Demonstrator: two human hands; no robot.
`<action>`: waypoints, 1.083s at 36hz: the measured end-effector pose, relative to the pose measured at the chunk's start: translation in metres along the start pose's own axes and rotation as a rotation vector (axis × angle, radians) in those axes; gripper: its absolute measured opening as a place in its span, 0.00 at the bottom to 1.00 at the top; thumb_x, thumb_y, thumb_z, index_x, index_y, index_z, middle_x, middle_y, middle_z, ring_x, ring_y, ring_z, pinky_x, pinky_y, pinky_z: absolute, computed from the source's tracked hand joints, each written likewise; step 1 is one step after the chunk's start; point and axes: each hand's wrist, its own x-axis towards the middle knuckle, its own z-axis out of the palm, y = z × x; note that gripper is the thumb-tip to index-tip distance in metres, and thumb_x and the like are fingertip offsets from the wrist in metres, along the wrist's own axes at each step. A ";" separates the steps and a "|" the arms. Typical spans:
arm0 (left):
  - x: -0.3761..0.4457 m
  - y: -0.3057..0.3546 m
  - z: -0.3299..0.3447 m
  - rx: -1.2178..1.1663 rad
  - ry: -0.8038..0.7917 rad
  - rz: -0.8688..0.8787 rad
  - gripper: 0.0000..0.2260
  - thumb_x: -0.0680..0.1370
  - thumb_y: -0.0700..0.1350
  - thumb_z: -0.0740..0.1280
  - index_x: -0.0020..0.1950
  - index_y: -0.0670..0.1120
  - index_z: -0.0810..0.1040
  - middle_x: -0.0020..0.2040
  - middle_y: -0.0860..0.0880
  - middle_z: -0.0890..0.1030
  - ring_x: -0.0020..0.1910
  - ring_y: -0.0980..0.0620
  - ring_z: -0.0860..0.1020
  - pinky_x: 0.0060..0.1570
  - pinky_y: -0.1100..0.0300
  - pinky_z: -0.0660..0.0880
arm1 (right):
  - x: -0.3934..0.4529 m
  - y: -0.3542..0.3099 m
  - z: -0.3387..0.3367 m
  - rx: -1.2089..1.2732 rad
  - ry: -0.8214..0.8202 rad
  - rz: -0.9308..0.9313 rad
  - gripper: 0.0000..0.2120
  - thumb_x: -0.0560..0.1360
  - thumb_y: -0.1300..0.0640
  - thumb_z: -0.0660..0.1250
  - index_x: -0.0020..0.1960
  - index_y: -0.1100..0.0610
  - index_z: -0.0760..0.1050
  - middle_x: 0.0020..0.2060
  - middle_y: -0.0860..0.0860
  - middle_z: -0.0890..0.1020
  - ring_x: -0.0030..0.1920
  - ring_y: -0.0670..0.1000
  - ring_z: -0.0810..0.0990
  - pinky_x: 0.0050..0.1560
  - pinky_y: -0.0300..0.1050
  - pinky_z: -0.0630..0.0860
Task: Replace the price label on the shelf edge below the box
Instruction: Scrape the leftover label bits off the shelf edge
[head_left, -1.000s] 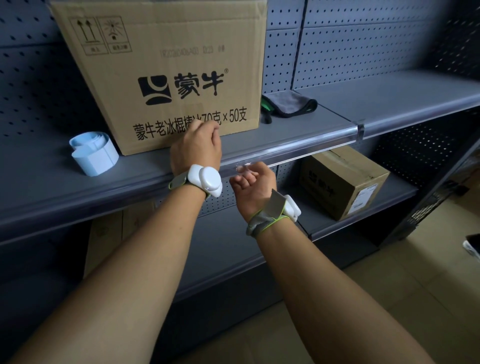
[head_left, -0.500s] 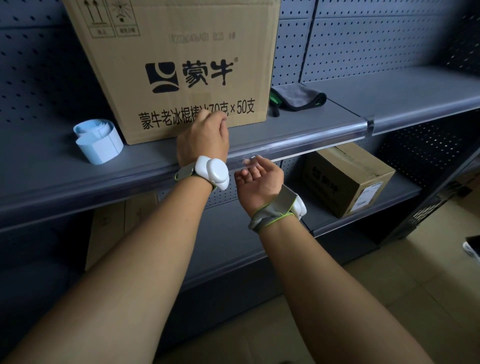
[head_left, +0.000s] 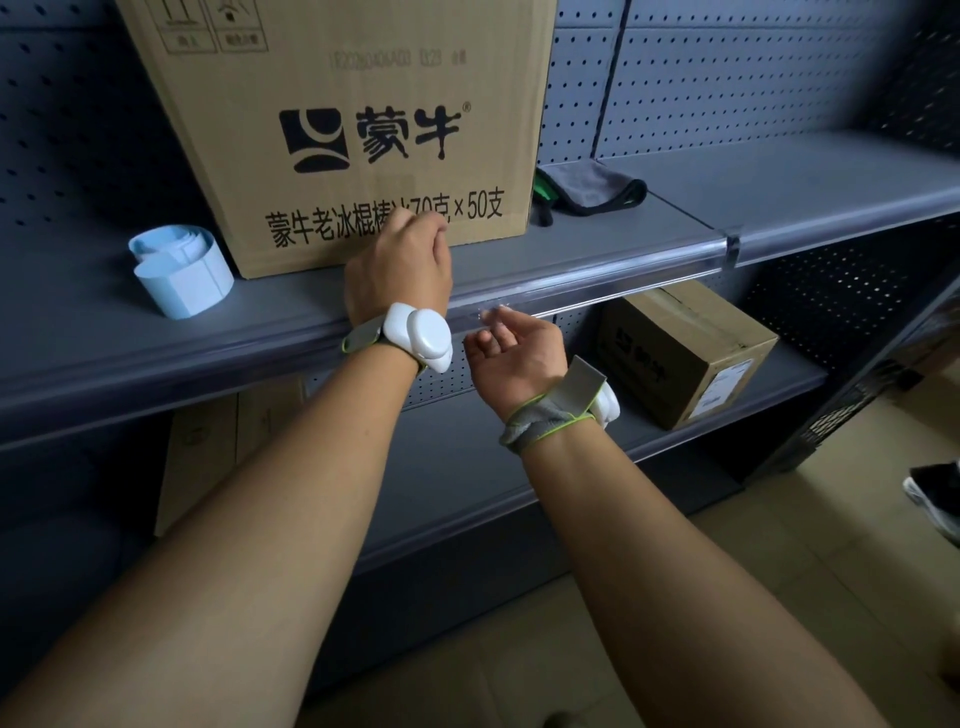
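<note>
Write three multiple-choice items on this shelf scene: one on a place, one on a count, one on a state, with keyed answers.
1. Where does the pale blue roll of label strip stand?
A. left of the large printed cardboard box
B. on the floor
C. on top of that box

2. How many white wrist devices show?
A. none
B. two
C. four

3. How is the grey folded cloth lying?
A. hanging from the pegboard
B. in a hand
C. on the grey shelf

Answers: A, it stands beside the box's left face; B, one on each wrist; C, it rests right of the box.
</note>
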 end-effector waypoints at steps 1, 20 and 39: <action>-0.001 -0.001 0.000 -0.002 0.001 0.002 0.09 0.79 0.46 0.60 0.52 0.51 0.80 0.50 0.49 0.79 0.39 0.44 0.78 0.30 0.59 0.67 | 0.000 0.001 -0.001 0.003 -0.011 0.000 0.05 0.75 0.67 0.59 0.41 0.61 0.71 0.31 0.55 0.75 0.27 0.50 0.66 0.33 0.42 0.70; -0.001 0.000 -0.001 -0.002 0.013 -0.018 0.09 0.78 0.45 0.60 0.51 0.51 0.80 0.49 0.50 0.79 0.35 0.45 0.77 0.30 0.60 0.62 | 0.002 -0.002 -0.003 0.009 -0.034 0.009 0.05 0.74 0.66 0.61 0.39 0.61 0.71 0.30 0.54 0.75 0.26 0.51 0.67 0.33 0.42 0.70; -0.001 0.001 -0.002 0.015 0.013 -0.025 0.09 0.79 0.45 0.60 0.52 0.51 0.80 0.50 0.49 0.79 0.37 0.44 0.78 0.31 0.60 0.63 | -0.001 -0.002 -0.004 -0.013 -0.061 0.044 0.06 0.75 0.66 0.61 0.39 0.61 0.72 0.29 0.53 0.75 0.27 0.51 0.67 0.35 0.43 0.71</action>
